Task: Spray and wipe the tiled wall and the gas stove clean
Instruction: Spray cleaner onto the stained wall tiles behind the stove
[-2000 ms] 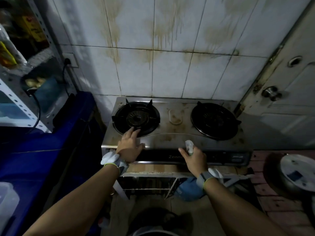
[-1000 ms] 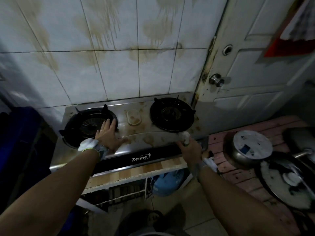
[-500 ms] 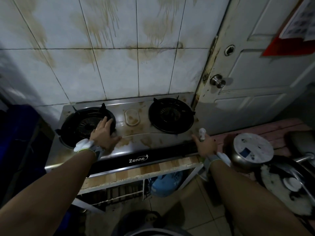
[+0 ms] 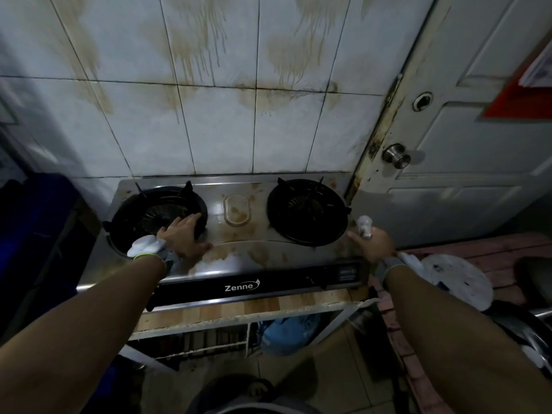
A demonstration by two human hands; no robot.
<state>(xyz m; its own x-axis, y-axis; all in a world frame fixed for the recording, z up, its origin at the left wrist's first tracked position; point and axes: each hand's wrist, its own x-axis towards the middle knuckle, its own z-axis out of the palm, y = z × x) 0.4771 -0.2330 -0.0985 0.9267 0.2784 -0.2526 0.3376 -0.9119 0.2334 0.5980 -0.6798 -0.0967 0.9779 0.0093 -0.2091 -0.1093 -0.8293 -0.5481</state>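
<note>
Streaked white tiled wall (image 4: pixel 209 130), stained steel gas stove (image 4: pixel 263 252) — both looked unwiped. Your left hand (image 4: pixel 182 237) lay flat, fingers straight; your right hand (image 4: pixel 373 246) clamped its fingers on a white spray bottle (image 4: pixel 365 226).

One stove (image 4: pixel 239 258), a left burner (image 4: pixel 143 216) and a right burner (image 4: pixel 307 210) — two in all — one spray bottle (image 4: pixel 365 226), one door knob (image 4: pixel 395 155).

The left grip (image 4: pixel 182 237) rested flat on the gas stove (image 4: pixel 260 252), fingers straight over the left burner's (image 4: pixel 155 213) front rim. The right grip (image 4: pixel 373 245) held a spray bottle (image 4: pixel 365 226) at the stove's right edge. Brown streaks ran down the tiled wall (image 4: pixel 221 130) behind the bench (image 4: pixel 239 309).
</note>
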